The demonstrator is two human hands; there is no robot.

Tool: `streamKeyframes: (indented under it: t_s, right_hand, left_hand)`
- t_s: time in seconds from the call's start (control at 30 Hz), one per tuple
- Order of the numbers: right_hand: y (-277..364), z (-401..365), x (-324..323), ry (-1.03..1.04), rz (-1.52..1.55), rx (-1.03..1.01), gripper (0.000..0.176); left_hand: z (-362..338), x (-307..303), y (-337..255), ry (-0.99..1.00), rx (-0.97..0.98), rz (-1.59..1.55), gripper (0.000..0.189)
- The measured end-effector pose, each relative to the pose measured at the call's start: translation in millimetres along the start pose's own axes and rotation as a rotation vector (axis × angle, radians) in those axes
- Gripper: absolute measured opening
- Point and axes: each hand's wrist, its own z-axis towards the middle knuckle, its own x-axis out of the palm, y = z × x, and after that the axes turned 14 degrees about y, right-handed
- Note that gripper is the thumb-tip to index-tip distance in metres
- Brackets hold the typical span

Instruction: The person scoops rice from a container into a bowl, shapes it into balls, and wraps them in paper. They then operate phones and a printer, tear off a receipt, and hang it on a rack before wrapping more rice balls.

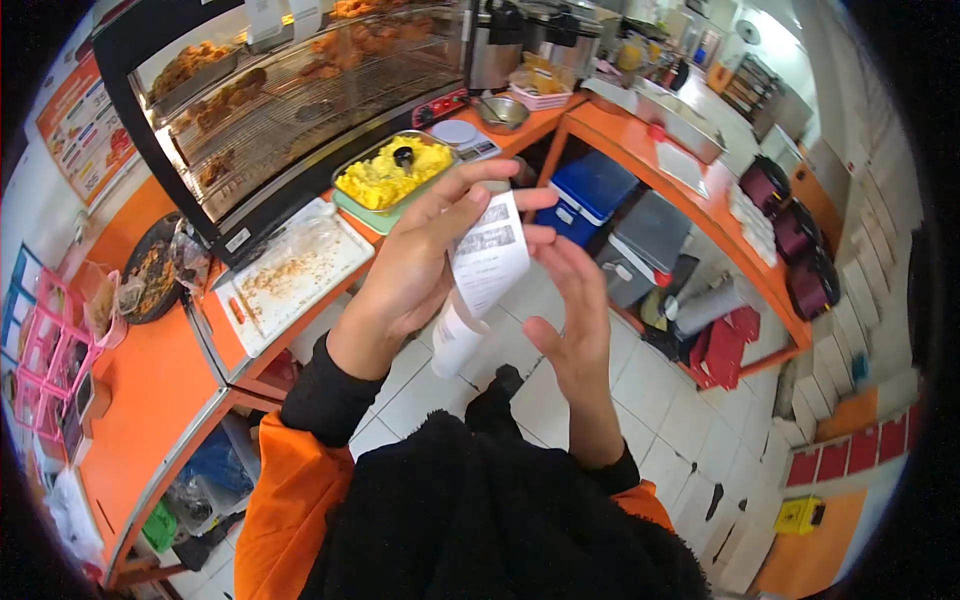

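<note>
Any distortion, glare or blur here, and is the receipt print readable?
Head view: strong fisheye, the edges of the counter bow and the corners are black; lighting even, with pale glare on the glass of the display case; the receipt in the left hand is fairly sharp, but its print is too small to read.

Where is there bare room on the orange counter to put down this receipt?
The orange counter is bare between the pink baskets and the white cutting board. The far corner is crowded: yellow food tray, scale, metal bowl. The left hand holds the receipt.
</note>
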Motion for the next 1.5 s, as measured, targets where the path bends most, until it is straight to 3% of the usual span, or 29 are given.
streamKeyframes:
  t_s: [0.13, 0.17, 0.3, 0.37, 0.47, 0.6, 0.87, 1.0, 1.03, 1.13, 1.17, 1.27, 1.37, 1.5]
  right_hand:
    - [-60, 53, -31, 0.417, 0.274, 0.121, 0.051]
    - [-64, 69, -36, 0.426, 0.375, 0.115, 0.030]
    - [-114, 125, -65, 0.484, 0.616, 0.222, 0.011]
    - [-134, 152, -76, 0.477, 0.672, 0.276, 0.010]
    - [-164, 190, -78, 0.486, 0.690, 0.272, 0.007]
    - [-192, 227, -72, 0.552, 0.732, 0.268, 0.008]
    - [-238, 299, -39, 0.551, 0.708, 0.208, 0.007]
    - [-250, 331, -15, 0.542, 0.722, 0.195, 0.007]
    - [-252, 341, -9, 0.543, 0.726, 0.181, 0.007]
    - [-263, 366, 11, 0.546, 0.746, 0.153, 0.007]
    - [-264, 373, 17, 0.543, 0.769, 0.150, 0.007]
    - [-272, 389, 33, 0.525, 0.762, 0.116, 0.008]
    - [-274, 402, 44, 0.550, 0.795, 0.125, 0.009]
    - [-281, 419, 58, 0.590, 0.867, 0.089, 0.008]
  left_hand:
    - [54, -42, -17, -0.020, 0.047, 0.175, 0.033]
    - [70, -54, -22, -0.030, 0.056, 0.248, 0.033]
    - [129, -94, -48, 0.043, 0.088, 0.733, 0.037]
    - [153, -119, -63, 0.072, 0.103, 1.081, 0.040]
    - [168, -136, -86, -0.044, -0.043, 1.407, 0.041]
    - [178, -158, -112, -0.178, -0.154, 1.559, 0.036]
    - [196, -202, -157, -0.298, -0.078, 1.515, 0.031]
    - [210, -216, -187, -0.366, -0.049, 1.697, 0.027]
    - [212, -233, -194, -0.318, 0.059, 1.724, 0.025]
    - [225, -236, -222, -0.414, -0.029, 1.871, 0.022]
    - [229, -243, -230, -0.353, 0.048, 1.973, 0.021]
    - [237, -249, -249, -0.377, 0.003, 2.033, 0.020]
    - [241, -259, -262, -0.307, 0.137, 2.254, 0.020]
    - [246, -260, -276, -0.377, 0.160, 2.371, 0.021]
